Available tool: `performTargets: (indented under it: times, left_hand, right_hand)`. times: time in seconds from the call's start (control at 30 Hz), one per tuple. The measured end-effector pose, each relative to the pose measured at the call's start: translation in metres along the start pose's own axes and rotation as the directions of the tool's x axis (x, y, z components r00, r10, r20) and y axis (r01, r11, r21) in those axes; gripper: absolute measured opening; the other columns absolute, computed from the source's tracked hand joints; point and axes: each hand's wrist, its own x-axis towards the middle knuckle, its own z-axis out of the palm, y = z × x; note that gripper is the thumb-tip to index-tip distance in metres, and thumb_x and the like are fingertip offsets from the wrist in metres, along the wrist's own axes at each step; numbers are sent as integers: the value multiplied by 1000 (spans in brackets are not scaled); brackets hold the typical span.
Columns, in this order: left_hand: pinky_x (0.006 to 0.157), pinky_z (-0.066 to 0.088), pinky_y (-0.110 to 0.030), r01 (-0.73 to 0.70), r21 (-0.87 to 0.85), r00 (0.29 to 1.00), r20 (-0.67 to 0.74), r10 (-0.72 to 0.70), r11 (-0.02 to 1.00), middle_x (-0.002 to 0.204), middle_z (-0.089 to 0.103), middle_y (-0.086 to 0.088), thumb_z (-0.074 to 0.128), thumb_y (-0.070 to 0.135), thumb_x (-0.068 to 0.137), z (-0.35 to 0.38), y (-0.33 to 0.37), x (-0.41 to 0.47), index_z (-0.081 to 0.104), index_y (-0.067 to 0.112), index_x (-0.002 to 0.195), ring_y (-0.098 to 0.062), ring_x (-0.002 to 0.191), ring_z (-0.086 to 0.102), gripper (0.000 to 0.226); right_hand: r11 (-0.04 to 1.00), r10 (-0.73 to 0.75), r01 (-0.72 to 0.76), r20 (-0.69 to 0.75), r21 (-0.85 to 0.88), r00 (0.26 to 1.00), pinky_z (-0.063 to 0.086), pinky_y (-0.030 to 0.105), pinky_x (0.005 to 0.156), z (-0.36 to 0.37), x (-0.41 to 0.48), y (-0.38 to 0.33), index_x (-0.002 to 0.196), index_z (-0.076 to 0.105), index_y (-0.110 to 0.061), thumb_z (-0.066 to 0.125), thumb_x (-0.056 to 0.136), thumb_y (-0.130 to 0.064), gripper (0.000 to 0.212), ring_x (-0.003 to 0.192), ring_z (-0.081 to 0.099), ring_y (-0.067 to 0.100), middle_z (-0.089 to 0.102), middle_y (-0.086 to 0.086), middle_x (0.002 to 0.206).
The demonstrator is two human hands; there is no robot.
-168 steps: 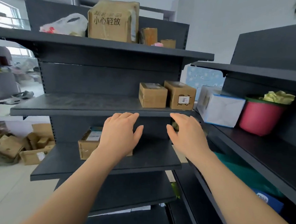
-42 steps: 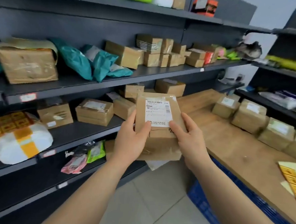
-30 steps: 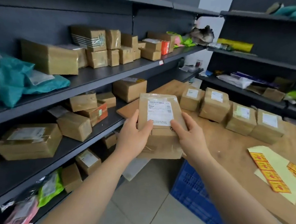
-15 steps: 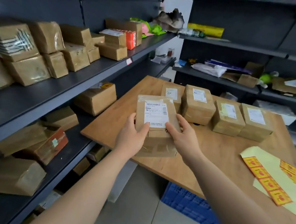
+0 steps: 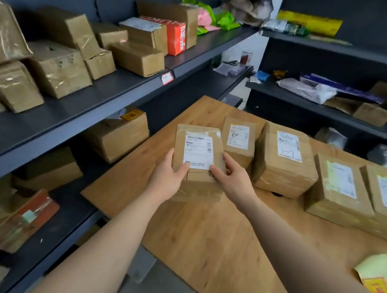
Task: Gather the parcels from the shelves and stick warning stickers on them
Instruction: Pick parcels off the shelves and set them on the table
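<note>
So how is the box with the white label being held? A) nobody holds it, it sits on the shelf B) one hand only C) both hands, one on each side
C: the left hand and right hand grip opposite sides of the parcel over the wooden table.

I'm gripping a brown cardboard parcel [image 5: 198,160], glossy clear tape, matt white paper label [image 5: 198,150]. Table [image 5: 216,238] is showing matt wood grain. Shelves [image 5: 114,89] are looking like dark matt painted metal.
</note>
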Motion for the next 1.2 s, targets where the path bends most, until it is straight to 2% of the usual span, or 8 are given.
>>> performTargets:
  times: [0.1,0.23,0.47,0.77,0.93,1.0,1.1,1.2]
  left_hand:
    - [107,41,-47,49,26,999,11,-49,998,148,37,2,55,51,88,4,-10,35,24,32,149,-19,132,41,71]
    - [110,36,-42,45,56,999,0,-45,997,148,33,-1,55,36,94,6,-17,77,26,26,150,-20,134,38,64]
    - [108,40,-44,75,76,993,88,-82,994,148,42,1,57,35,93,10,-41,142,24,23,151,-19,132,43,68]
    - [111,35,-40,36,151,983,174,-62,988,150,40,-3,57,28,94,17,-53,196,20,17,152,-20,135,41,70]
    - [112,34,-38,28,196,977,201,-68,980,152,37,-3,55,30,95,15,-54,201,17,18,153,-20,137,39,70]
    - [111,33,-37,-16,298,978,205,-47,954,154,31,-6,53,31,96,13,-50,200,14,17,154,-23,138,35,71]
    - [102,39,-39,-154,472,979,191,69,868,151,33,-6,49,30,98,6,-33,189,23,15,150,-27,132,40,61]
    - [97,44,-41,-304,591,953,192,236,747,142,46,0,45,31,97,-2,-17,173,43,18,140,-27,121,48,45]
  right_hand:
    - [999,16,-16,23,-28,1000,47,17,82,7,35,8,146,36,-25,63,90,-36,63,95,54,-2,56,-22,117]
    - [997,41,-38,37,-74,998,44,19,86,21,77,20,148,32,-23,63,90,-36,68,102,50,1,54,-13,131]
    - [980,112,-110,5,-168,994,35,16,90,43,131,32,150,26,-20,62,90,-36,72,131,44,14,45,-1,146]
    - [954,187,-198,-66,-227,980,36,17,87,61,170,41,149,27,-18,62,92,-31,68,125,49,18,51,3,140]
    - [940,191,-198,-52,-278,980,45,31,97,62,173,36,150,23,-16,59,92,-33,71,124,51,22,50,4,141]
    - [923,173,-181,-53,-341,984,47,31,87,60,172,33,143,37,-12,58,93,-29,57,111,56,24,58,6,127]
    - [872,72,-92,-59,-481,996,44,34,71,55,166,30,110,55,-8,56,92,-25,25,89,56,26,61,6,105]
    - [805,-18,3,-20,-594,1000,47,38,89,47,154,22,124,55,-8,51,94,-28,36,113,55,28,51,7,138]
